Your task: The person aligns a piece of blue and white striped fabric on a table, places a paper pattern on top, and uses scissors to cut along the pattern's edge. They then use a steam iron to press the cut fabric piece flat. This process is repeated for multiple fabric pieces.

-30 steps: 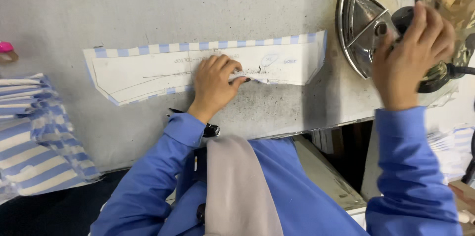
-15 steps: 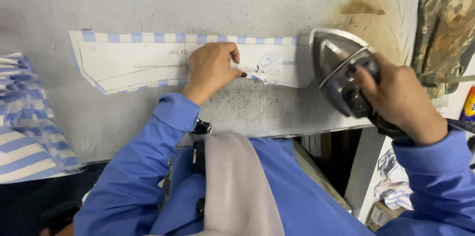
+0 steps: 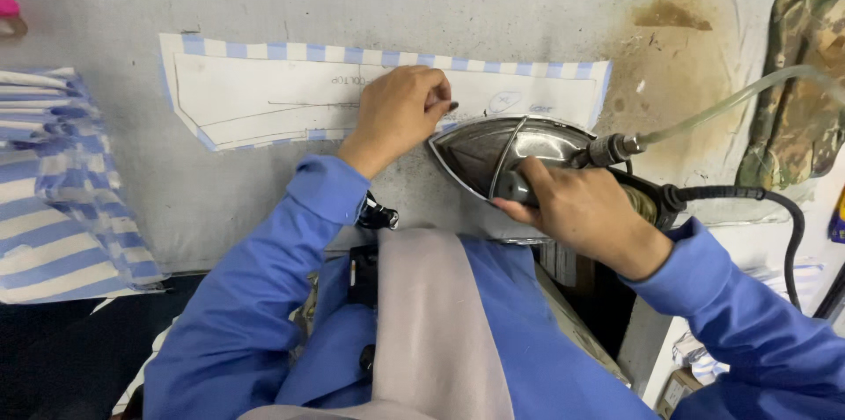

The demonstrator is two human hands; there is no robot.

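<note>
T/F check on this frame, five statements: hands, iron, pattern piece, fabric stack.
1. The right hand grips the iron by its handle. True.
2. The left hand hangs clear of the table. False: it presses on the white pattern piece.
3. The pattern piece lies on blue-and-white striped fabric. True.
4. The iron stands upright on its heel. False: it lies soleplate down at the strip's lower edge.
5. The folded striped stack lies to the right of the iron. False: it is at the far left.
</note>
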